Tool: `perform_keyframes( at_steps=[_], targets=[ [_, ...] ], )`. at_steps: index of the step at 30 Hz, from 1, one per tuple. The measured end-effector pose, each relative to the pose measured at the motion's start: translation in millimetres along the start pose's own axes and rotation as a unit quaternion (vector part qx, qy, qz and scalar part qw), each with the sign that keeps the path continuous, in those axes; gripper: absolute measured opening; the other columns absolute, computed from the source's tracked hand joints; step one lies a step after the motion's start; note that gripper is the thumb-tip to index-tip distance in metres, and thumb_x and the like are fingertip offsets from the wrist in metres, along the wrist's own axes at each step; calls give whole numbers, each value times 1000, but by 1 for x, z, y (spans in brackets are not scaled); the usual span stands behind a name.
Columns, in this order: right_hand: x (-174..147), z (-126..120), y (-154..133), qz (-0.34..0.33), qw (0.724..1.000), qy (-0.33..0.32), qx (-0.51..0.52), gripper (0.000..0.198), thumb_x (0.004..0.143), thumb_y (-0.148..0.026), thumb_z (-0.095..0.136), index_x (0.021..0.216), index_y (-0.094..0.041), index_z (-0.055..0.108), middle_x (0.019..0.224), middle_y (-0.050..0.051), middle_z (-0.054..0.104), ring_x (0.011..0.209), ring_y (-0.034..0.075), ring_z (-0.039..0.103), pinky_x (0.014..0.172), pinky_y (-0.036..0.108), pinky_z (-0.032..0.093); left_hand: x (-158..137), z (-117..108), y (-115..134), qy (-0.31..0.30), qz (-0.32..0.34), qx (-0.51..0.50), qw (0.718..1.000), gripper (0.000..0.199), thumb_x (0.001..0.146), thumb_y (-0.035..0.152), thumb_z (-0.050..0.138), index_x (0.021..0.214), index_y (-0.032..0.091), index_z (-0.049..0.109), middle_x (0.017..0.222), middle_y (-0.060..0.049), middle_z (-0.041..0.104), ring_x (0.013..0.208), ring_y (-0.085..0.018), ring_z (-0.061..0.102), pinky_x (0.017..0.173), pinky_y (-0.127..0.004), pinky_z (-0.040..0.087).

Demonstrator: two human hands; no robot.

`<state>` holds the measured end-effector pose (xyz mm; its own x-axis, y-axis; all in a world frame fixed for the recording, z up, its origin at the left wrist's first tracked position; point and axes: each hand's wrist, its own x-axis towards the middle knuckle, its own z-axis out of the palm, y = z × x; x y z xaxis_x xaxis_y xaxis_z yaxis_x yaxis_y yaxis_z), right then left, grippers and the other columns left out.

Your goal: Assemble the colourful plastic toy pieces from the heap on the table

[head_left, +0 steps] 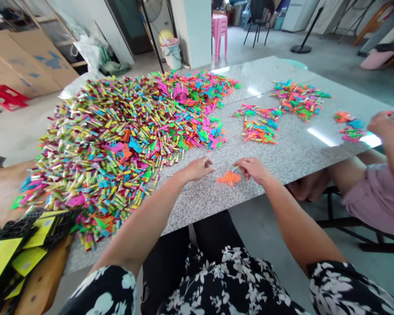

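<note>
My left hand (198, 169) hovers just over the granite tabletop (197, 205), fingers half curled with a gap between them and nothing visible inside. To its right, my right hand (252, 169) pinches a thin small tube (235, 168). An orange plastic toy piece (229, 178) lies between my hands, close below the tube; whether the two are joined I cannot tell. Beside my left hand spreads a big heap of small label-wrapped tubes (111, 118), with pink, blue, green and orange plastic pieces mixed in.
Ahead lie smaller piles of colourful pieces (261, 124) and, farther off, another pile (300, 98). A co-worker's hand (385, 124) is at the right edge, near a few pieces (350, 126). Black racks with yellow cards (29, 245) rest at lower left.
</note>
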<state>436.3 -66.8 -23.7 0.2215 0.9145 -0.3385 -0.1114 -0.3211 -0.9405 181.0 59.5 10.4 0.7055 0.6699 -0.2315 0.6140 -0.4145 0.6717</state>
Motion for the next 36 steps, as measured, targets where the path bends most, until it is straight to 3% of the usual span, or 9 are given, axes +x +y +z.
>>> perform_keyframes(
  at_steps=[3,5,9,12,18,23,25,29,36],
  targets=[
    [21,-46,-6,-104,961,208,152,23,85,-37,73,101,-21,75,72,-1,66,47,9,52,41,21,41,59,-17,19,96,65,227,967,62,93,31,74,152,17,61,161,-21,56,152,-39,47,125,-51,36],
    [33,-63,-7,-128,931,265,216,28,89,-44,70,108,-24,71,86,2,73,51,9,56,44,21,45,96,-29,24,95,60,307,945,85,90,37,80,166,20,46,179,-21,31,166,-44,22,133,-61,17],
    [41,-60,5,-71,950,261,153,33,85,-45,74,110,-23,69,92,5,76,52,12,61,44,23,48,139,-39,15,28,2,339,940,119,72,69,89,171,24,41,182,-23,21,166,-54,10,130,-73,6],
    [40,-37,18,-57,973,203,96,37,80,-46,78,107,-22,71,90,5,76,53,12,61,44,24,49,140,-33,2,45,-12,336,941,104,78,71,83,166,28,50,178,-20,34,160,-54,26,128,-73,14],
    [51,14,17,-75,986,149,11,33,84,-47,73,104,-21,72,87,5,74,54,13,60,44,22,46,77,-15,-14,68,37,375,924,65,93,34,72,156,30,61,161,-19,54,140,-47,52,111,-59,46],
    [65,49,5,-100,985,94,-108,26,94,-38,63,109,-20,75,98,8,78,62,15,66,52,25,51,-15,2,-35,79,51,407,909,56,100,23,56,155,30,62,156,-17,59,141,-45,51,111,-61,46],
    [75,62,1,-120,968,98,-199,25,97,-32,61,112,-19,76,107,11,79,76,19,72,65,28,56,-48,6,-46,78,43,387,918,57,100,17,53,154,35,63,159,-14,59,144,-42,50,115,-60,44],
    [98,86,-13,-132,893,130,-410,22,95,-26,68,111,-17,79,121,18,78,110,29,74,90,34,55,-91,6,-55,73,21,346,935,66,97,14,55,160,34,56,160,-15,59,137,-42,56,116,-63,43],
    [91,121,-31,-100,832,-42,-544,25,99,-26,63,85,-18,82,86,11,80,88,25,74,78,30,49,-109,-14,-58,115,-26,269,956,70,95,14,58,164,29,52,147,-16,67,135,-37,61,111,-48,52]
  ],
)
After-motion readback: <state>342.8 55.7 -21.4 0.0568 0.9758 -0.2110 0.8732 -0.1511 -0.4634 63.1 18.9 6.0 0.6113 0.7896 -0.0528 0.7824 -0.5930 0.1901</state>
